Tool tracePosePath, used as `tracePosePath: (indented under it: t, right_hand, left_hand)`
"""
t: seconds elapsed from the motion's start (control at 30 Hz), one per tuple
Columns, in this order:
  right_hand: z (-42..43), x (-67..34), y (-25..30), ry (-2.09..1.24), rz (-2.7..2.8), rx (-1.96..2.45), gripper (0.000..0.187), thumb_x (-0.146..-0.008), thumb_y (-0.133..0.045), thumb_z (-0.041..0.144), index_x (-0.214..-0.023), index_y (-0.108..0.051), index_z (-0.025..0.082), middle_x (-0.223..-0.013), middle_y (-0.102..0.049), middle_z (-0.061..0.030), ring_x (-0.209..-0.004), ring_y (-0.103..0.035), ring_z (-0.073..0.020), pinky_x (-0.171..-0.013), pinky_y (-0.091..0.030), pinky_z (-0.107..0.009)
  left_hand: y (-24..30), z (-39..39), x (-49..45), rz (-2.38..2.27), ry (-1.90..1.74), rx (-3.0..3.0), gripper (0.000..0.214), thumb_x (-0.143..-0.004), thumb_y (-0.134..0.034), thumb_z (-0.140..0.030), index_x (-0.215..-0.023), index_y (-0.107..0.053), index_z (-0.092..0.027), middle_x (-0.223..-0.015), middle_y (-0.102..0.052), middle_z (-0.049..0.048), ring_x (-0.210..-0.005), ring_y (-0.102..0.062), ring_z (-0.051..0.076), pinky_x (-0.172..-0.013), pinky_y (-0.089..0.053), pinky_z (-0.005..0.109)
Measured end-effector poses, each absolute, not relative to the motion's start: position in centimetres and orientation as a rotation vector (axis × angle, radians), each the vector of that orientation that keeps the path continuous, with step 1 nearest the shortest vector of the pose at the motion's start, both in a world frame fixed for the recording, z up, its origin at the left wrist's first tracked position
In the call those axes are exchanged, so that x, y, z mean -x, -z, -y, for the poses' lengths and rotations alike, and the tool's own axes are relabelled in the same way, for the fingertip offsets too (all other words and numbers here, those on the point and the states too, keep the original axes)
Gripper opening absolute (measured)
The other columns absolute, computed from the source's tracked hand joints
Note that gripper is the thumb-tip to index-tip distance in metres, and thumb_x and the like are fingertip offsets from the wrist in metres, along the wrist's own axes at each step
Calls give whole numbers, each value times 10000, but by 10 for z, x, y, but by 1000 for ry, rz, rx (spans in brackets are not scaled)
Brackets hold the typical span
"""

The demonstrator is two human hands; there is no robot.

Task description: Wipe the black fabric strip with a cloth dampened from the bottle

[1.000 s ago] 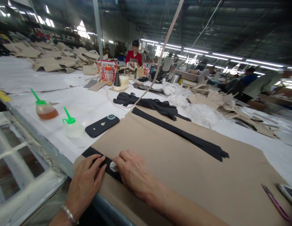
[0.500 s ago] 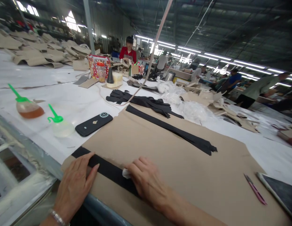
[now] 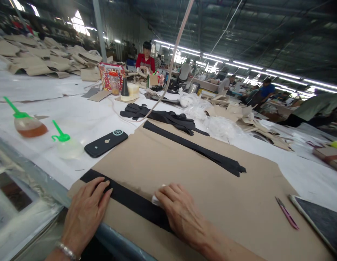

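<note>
A black strip lies along the near edge of a large tan sheet. My left hand rests flat on the strip's left end, fingers stretched out, holding nothing. Farther right along the same strip, my right hand is closed on a small white cloth and presses it against the strip. Most of the cloth is hidden under the fingers. A damp-looking darker streak runs on the tan sheet just beyond the strip. More black strips lie across the sheet's far side.
Two squeeze bottles with green spouts and a black phone stand or lie at the left. Pink thread snips and a dark framed slab are at the right. Behind lie a black strip pile and a hanging hose.
My right hand has slid a little to the right along the black strip with the white cloth. My left hand stays on the strip's left end. The view has shifted slightly.
</note>
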State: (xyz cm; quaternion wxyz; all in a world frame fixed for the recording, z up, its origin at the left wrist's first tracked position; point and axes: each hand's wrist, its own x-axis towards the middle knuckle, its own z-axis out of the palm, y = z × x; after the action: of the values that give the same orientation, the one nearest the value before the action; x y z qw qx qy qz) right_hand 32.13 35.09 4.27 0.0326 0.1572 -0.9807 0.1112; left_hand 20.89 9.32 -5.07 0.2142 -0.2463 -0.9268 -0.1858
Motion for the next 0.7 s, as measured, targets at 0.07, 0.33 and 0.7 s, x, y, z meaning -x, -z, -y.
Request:
tracePosePath:
  t: [0.07,0.33,0.7]
  right_hand:
    - [-322,-300,-44,-394,2934,-586,208,-946,-413,129,-1100,-540,187,-1086,-579,-68,-961,-490,-182,-856,-390,-314]
    - [-340,-320,-13,-481,3106,-546,516,-918,-377,93,-1425,-347,185,-1459,-397,-70,-1343,-334,-202,-1121,-293,-383]
    - [-315,-329,-32,-501,2890,-575,411,-961,-340,132,-1362,-426,124,-1446,-413,-86,-1329,-360,-200,-1134,-300,-361]
  left_hand:
    - [49,-94,-210,2557,509,662,359,-927,-378,-436,-1064,-599,-188,-1224,-550,115,-1072,-541,280,-888,-445,431]
    - [43,-94,-215,2512,440,747,303,-934,-399,-393,-1084,-614,-241,-1099,-638,46,-974,-579,251,-837,-424,424]
    - [14,-126,-250,2319,725,825,280,-930,-430,-272,-1186,-525,-212,-1137,-599,97,-1027,-567,244,-940,-427,429]
